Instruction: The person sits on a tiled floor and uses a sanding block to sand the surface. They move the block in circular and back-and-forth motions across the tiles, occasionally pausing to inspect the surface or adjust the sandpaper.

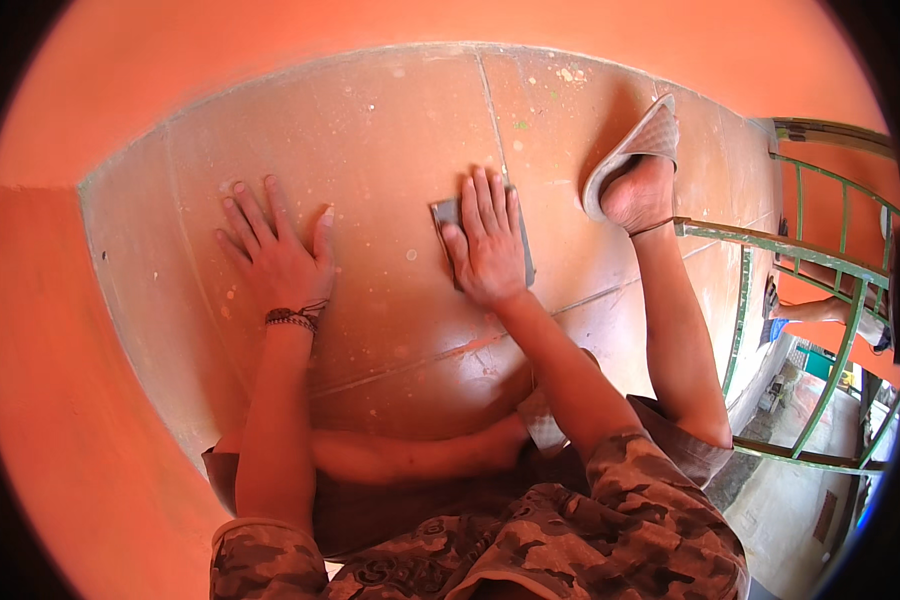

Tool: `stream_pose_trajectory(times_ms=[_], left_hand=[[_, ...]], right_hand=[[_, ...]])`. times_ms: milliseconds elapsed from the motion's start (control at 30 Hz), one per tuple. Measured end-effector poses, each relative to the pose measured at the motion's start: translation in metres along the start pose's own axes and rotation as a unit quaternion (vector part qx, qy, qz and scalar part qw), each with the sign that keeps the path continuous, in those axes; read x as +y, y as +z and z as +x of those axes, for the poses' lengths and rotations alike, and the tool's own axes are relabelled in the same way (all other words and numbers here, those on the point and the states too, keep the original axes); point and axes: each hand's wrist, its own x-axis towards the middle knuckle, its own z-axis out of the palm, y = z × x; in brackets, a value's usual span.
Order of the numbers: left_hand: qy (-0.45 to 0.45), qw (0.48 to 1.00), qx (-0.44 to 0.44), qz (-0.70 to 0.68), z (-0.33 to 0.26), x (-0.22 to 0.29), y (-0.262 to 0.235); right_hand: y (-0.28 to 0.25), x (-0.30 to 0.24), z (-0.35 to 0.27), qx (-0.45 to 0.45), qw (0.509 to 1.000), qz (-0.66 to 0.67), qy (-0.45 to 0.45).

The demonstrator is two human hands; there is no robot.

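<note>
My left hand [278,250] lies flat on the brown tiled floor [390,120] with its fingers spread and holds nothing; a dark braided band circles its wrist. My right hand [488,245] presses flat on a grey rectangular pad [444,212] that rests on the floor, with most of the pad hidden under the palm and fingers. The floor tiles around both hands carry pale paint specks. My right foot in a grey slipper [640,150] stands to the right of the pad.
Orange painted walls [60,400] close in the floor at the left and the far side. A green metal railing [800,260] runs along the right edge, with a drop to ground below. Another person's arm [820,312] shows beyond the railing.
</note>
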Motion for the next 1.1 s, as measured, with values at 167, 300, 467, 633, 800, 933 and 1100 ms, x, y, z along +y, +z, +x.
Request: stream_pose_trajectory(times_ms=[167,300,467,633,800,933,1100], left_hand=[[-0.017,1.000,0.010,-0.006,0.000,0.017,0.007],[-0.031,0.999,-0.020,-0.012,0.005,0.013,0.004],[-0.026,0.990,-0.133,-0.040,0.007,0.035,-0.013],[0.015,0.982,-0.165,-0.093,0.006,0.026,-0.029],[0.008,0.975,-0.180,-0.129,0.007,0.028,-0.037],[0.043,0.967,-0.206,-0.142,-0.001,0.033,-0.038],[0.028,0.970,-0.196,-0.144,0.006,0.022,-0.044]], right_hand=[[-0.017,0.025,0.073,0.021,0.999,-0.028,0.035],[-0.010,0.010,0.040,0.002,1.000,-0.012,0.029],[-0.010,0.021,0.054,0.005,0.998,-0.052,0.028],[-0.011,-0.002,0.030,-0.011,0.999,-0.012,0.036],[-0.006,0.006,0.043,0.005,0.999,-0.050,0.020],[-0.004,0.018,0.115,0.042,0.996,-0.036,0.074],[-0.002,-0.005,0.047,-0.045,0.999,-0.031,0.000]])
